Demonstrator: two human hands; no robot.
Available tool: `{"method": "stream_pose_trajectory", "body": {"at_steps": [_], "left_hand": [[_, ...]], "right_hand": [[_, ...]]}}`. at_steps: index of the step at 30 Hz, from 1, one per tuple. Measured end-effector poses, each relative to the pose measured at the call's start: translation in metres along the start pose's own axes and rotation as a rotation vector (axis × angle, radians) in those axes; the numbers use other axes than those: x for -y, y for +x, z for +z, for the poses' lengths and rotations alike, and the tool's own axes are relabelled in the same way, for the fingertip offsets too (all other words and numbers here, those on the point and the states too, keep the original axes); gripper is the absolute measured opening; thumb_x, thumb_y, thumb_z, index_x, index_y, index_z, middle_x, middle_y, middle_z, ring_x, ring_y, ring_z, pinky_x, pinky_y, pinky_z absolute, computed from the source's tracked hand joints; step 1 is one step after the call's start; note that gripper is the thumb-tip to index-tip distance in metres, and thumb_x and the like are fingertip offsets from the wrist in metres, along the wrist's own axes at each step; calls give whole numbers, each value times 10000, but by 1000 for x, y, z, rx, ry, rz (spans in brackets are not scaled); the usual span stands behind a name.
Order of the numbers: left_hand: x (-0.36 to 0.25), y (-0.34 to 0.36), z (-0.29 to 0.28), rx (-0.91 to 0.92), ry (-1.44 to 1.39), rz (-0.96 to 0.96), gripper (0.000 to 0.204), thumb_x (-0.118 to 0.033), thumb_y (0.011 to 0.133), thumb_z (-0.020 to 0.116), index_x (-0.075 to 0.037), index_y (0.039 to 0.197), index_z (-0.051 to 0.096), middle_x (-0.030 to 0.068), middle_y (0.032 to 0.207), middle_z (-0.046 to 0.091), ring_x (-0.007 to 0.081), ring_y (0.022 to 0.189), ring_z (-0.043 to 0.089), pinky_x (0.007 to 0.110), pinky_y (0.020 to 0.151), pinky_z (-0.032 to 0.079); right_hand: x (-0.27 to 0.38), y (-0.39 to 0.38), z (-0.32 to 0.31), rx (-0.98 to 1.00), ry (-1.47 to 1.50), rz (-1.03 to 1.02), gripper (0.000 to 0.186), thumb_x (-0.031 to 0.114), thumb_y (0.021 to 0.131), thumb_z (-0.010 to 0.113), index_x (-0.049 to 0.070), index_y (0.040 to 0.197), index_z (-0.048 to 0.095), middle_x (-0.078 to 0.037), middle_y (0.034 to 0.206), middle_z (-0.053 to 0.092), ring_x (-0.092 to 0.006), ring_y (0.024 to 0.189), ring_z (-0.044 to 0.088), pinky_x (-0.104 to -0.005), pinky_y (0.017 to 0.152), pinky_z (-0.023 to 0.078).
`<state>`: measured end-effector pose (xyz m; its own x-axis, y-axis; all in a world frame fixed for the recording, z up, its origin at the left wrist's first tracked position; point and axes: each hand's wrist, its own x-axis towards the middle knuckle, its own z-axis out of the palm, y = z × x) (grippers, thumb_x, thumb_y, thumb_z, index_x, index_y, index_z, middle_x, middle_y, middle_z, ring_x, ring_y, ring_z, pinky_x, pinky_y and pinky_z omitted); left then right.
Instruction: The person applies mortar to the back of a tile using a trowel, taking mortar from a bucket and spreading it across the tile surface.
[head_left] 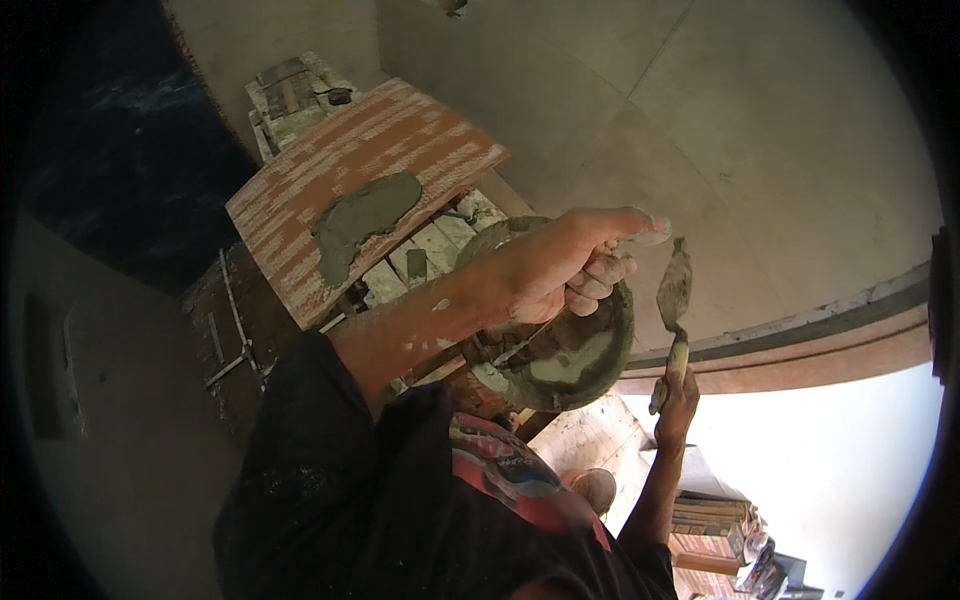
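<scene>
My left hand (595, 262) reaches across to the right, above a round mortar pan, near the wall. Its fingers are curled in and dusted with grey; whatever they may hold is hidden. Held upright by its handle, a trowel (676, 285) with a mortar-smeared blade is in my right hand (677, 402), farther right. Wet grey mortar lines the pan (622, 345), partly covered by my left forearm. To the left of the pan lies a large reddish-brown tile (270, 215), with a thick patch of grey mortar (368, 220) spread on it.
White-stained wooden boards (432, 242) lie under the tile, and another stained wooden piece (290, 95) stands behind it. Large beige panels cover the wall (740, 130). A dark opening (130, 130) is at far left. Stacked boxes (708, 520) stand at lower right beside loose items.
</scene>
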<state>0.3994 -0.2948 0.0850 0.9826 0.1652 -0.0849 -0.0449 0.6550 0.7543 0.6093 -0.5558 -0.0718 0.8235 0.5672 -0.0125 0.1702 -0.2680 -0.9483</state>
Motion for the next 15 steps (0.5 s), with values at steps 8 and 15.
{"method": "stream_pose_trajectory", "body": {"at_steps": [8, 15], "left_hand": [[-40, -29, -43, -59, -51, 46, 552, -480, 854, 631, 64, 902, 550, -93, 554, 286, 21, 440, 231, 199, 416, 182], [-39, -22, -81, -140, -118, 42, 469, -426, 842, 662, 25, 832, 533, -85, 554, 301, 31, 429, 234, 205, 404, 191]], "right_hand": [[105, -36, 30, 91, -237, -156, 214, 232, 923, 550, 35, 846, 524, -10, 606, 477, -64, 458, 401, -235, 399, 324], [161, -34, 48, 289, -508, -195, 340, 210, 836, 672, -10, 1081, 591, -90, 724, 607, -145, 620, 565, -301, 577, 468]]}}
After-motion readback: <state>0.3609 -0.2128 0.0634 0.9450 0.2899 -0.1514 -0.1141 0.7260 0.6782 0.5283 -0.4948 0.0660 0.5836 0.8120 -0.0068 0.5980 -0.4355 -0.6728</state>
